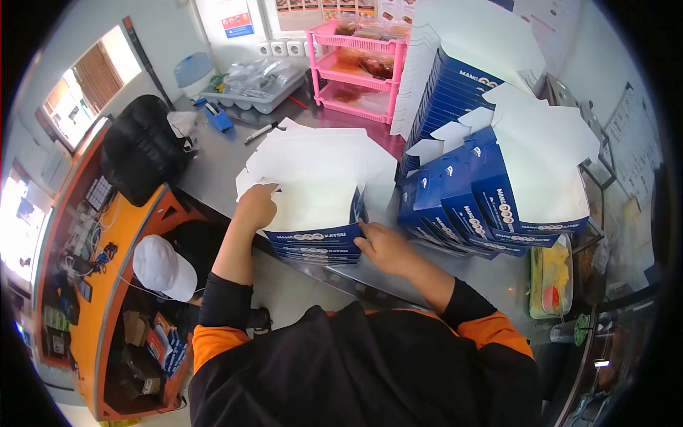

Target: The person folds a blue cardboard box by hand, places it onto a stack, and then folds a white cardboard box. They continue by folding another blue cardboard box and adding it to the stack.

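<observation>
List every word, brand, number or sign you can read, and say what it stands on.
"MANG" and "KATSU", rings between: open box between the hands.
"MANG", then rings: tall stack and right-hand boxes.
Too small or blurred: wall poster, whiteboard.

The blue boxes (316, 238) at the near edge of the table (220, 146) say "MANG", then three round rings, then "KATSU". The words are big and white on the front of the top box, and show again on the ones under it. The blue boxes in the right-hand pile (514, 203) say "MANG" with the same rings, and "KATSU" shows too. The tall pile (455, 92) by the far edge says "MANG". Words on the wall poster (237, 23) and the whiteboard (632, 146) are too small to read.
</observation>
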The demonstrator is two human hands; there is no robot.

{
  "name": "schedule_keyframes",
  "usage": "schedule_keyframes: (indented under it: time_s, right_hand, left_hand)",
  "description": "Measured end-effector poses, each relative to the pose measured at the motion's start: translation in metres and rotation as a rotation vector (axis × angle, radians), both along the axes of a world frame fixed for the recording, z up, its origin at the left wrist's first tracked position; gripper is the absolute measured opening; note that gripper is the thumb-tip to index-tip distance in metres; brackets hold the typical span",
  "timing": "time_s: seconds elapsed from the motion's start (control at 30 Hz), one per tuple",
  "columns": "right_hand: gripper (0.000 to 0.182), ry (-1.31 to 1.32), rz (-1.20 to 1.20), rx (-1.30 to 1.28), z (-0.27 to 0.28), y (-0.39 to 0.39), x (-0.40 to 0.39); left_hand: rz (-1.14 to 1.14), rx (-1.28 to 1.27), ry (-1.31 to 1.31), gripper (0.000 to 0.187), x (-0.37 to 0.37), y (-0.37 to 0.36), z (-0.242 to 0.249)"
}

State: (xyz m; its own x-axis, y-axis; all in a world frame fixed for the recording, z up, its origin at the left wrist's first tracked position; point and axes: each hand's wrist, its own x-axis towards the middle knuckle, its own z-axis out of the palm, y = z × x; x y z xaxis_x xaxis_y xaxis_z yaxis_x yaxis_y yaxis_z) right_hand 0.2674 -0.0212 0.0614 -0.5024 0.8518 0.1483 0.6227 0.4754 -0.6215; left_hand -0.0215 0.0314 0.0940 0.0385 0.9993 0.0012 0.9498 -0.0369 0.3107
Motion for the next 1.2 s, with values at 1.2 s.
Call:
schedule_keyframes:
  time_s: [1.2]
  right_hand:
    - [0.055,0.247,-0.030,0.338,0.027,-0.009,0.014]
  left_hand:
    - [0.034,0.075,0.015,0.043,0.004,-0.012,-0.040]
